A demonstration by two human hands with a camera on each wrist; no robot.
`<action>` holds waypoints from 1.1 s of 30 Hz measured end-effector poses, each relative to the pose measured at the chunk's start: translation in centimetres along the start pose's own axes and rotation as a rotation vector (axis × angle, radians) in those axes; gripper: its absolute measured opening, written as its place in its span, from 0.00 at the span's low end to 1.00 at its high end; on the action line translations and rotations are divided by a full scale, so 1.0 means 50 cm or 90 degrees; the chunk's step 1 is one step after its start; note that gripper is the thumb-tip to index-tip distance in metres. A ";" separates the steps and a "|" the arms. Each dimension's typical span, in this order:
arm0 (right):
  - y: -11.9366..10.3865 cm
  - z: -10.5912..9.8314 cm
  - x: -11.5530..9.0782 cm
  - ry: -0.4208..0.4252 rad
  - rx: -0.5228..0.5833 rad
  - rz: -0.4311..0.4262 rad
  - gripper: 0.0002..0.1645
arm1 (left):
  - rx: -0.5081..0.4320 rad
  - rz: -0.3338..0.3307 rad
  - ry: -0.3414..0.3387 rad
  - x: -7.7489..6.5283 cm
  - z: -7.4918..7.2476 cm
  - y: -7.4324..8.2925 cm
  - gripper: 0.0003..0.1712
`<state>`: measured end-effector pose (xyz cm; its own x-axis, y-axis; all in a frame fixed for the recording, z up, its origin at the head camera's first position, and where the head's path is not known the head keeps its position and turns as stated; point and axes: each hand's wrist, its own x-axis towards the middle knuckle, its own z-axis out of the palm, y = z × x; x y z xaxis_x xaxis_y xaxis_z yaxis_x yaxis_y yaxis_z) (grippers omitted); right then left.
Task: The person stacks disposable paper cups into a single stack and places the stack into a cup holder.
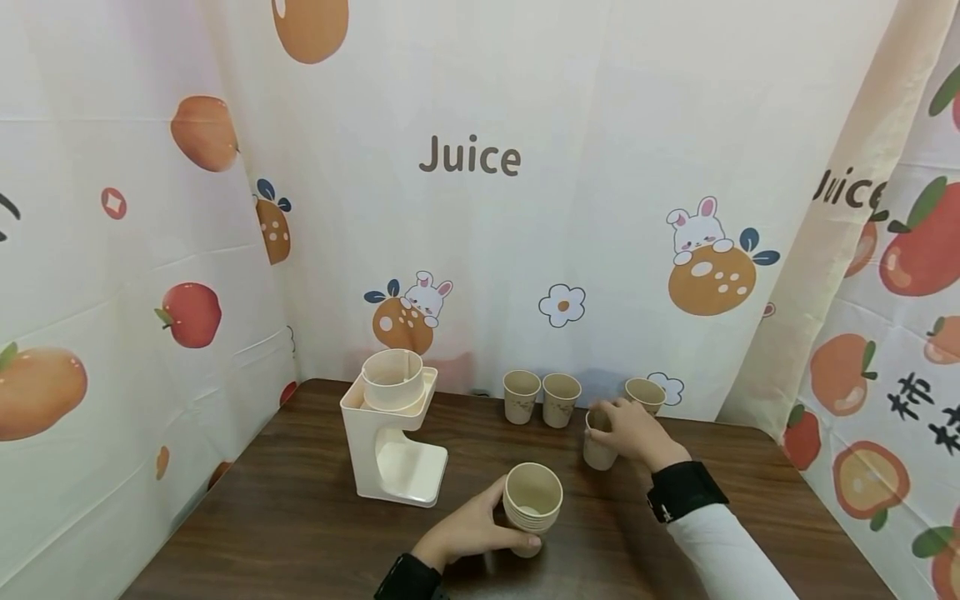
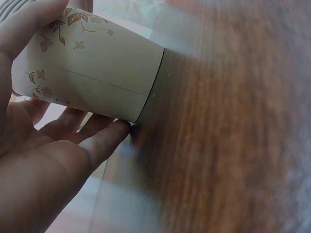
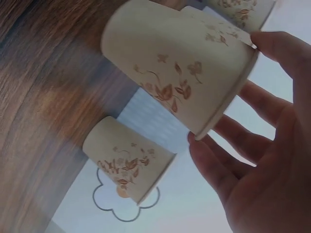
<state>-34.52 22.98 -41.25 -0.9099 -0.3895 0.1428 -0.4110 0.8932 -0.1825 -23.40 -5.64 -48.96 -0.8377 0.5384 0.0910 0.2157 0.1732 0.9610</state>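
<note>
Left hand [image 1: 471, 530]: my fingers and thumb curled round the stack [image 1: 533, 523].
Stack: upright, farther from the table's [image 1: 262, 517] back edge than the other cups.
Right hand [image 1: 632, 429]: thumb and fingers pinched a cup [image 1: 598, 455] by its rim.
Pinched cup: near the back edge — I couldn't tell whether it touched the table.
Pair [image 1: 561, 403]: side by side at the back edge.
Last cup [image 1: 651, 395]: toward the back right corner.
Stand [image 1: 365, 450]: near the back left corner.

The dark wood-grain table [image 1: 292, 500] bears a cream stand [image 1: 367, 454], a cup stack [image 1: 534, 520] and single cups [image 1: 519, 400].
</note>
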 end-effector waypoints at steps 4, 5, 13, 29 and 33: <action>-0.013 -0.007 -0.013 -0.013 0.014 -0.002 0.30 | 0.007 -0.003 0.004 0.001 0.000 0.000 0.46; -0.016 -0.008 -0.017 -0.013 0.018 -0.004 0.30 | 0.008 -0.004 0.005 0.001 -0.001 -0.001 0.46; -0.042 -0.012 -0.050 -0.019 0.046 -0.007 0.27 | 0.011 -0.002 0.004 0.002 -0.001 -0.001 0.46; -0.081 -0.013 -0.090 -0.009 0.094 -0.009 0.26 | -0.003 0.008 -0.001 0.002 0.000 0.004 0.45; -0.081 -0.011 -0.093 -0.015 0.098 -0.008 0.28 | -0.001 -0.001 0.004 0.002 0.001 0.004 0.44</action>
<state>-28.60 21.29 -40.63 -0.9051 -0.4068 0.1238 -0.4242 0.8443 -0.3275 -23.42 -5.51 -48.77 -0.8410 0.5333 0.0910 0.2132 0.1723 0.9617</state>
